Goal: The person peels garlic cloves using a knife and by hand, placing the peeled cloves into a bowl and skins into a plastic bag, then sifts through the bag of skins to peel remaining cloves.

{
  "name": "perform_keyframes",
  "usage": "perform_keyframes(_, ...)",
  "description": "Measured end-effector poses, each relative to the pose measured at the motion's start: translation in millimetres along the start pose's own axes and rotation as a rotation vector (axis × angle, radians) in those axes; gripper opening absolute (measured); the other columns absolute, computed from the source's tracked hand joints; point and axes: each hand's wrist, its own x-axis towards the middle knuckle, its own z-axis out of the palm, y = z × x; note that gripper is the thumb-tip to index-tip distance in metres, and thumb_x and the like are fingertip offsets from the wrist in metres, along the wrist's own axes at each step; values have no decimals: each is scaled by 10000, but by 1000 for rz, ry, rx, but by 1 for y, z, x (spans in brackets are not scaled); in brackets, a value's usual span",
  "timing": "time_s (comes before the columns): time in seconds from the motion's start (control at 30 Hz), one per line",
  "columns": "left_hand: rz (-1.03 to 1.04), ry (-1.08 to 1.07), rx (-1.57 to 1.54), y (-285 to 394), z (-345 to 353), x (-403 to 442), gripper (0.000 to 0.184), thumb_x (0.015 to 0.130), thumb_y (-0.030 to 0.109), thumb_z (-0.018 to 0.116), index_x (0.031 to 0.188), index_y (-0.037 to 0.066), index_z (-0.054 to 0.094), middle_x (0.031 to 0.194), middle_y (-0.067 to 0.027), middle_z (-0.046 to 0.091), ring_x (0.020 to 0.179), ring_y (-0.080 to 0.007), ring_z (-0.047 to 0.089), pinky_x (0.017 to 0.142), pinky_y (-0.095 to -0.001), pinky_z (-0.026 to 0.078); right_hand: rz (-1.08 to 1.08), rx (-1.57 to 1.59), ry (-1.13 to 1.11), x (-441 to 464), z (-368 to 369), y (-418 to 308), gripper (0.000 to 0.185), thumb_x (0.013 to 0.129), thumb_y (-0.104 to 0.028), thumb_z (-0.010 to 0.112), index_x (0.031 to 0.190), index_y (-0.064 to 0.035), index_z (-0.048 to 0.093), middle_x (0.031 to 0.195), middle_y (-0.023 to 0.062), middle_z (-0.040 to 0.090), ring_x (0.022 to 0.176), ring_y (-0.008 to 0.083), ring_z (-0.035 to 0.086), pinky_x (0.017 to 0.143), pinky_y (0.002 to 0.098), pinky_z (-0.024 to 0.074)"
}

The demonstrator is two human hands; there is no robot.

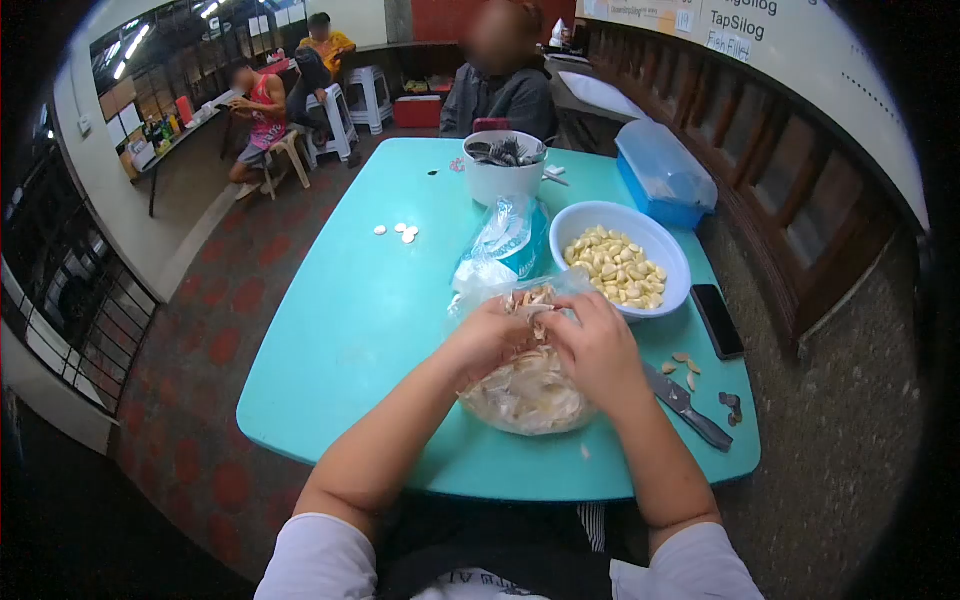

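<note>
A clear plastic bag [525,400] full of papery garlic skins stands on the table in front of me. Both my hands are at its mouth. My left hand [488,343] curls in from the left; what its fingers hold is hidden behind the hand. From the right, my right hand [603,345] reaches in with bent fingers closed on pale garlic skins [535,298]. Just beyond it, a light-blue bowl [677,290] holds many peeled garlic cloves [612,265]. To the right of the bag lies a knife [690,408] with a dark handle.
On the turquoise table [340,330] are a phone [717,321], loose cloves [692,368], dark coins [732,408], white round pieces [408,232], a teal-printed plastic pack [512,240], a white bucket of cutlery [500,184] and a blue lidded box [665,175]. A person [500,90] sits opposite.
</note>
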Motion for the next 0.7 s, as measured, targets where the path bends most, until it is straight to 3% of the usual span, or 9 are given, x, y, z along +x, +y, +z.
perform_keyframes(0.13,-11,37,62,4,5,-2,485,798,-53,502,1277,12,461,1101,-98,594,932,-174,625,807,-308,526,24,24,5,-3,4,3,192,748,-70,609,938,-68,638,935,89,593,943,275,560,817,400,458)
perform_keyframes(0.43,63,49,64,5,21,-7,488,853,-9,538,1327,28,429,1124,-89,583,968,-158,601,813,-285,513,48,39,-1,-8,-5,12,160,706,-104,691,860,-74,654,833,66,573,863,269,560,761,386,461)
perform_keyframes(0.47,75,34,152,2,14,-4,485,864,53,559,1328,10,426,1130,-101,588,992,-163,594,842,-287,502,54,53,16,-8,-8,12,155,700,-109,701,844,-75,656,830,64,571,854,268,560,754,384,461)
perform_keyframes(0.57,199,123,651,-9,5,3,477,878,18,536,1343,21,430,1211,-66,536,1026,-149,575,887,-278,482,81,73,55,-7,-16,10,155,688,-132,722,814,-74,655,804,76,548,824,268,553,732,387,458)
perform_keyframes(0.6,162,159,845,-1,16,-3,442,891,60,542,1316,0,440,1260,-112,524,1099,-219,560,930,-321,461,104,63,45,-7,-18,8,152,690,-135,723,807,-70,651,798,82,540,815,270,552,722,391,457)
perform_keyframes(0.7,547,201,1428,-12,24,-12,436,860,60,569,1282,15,467,1298,-190,491,1147,-332,531,962,-383,444,156,49,19,-8,-23,4,153,698,-145,723,793,-56,642,785,99,522,789,278,548,697,400,457)
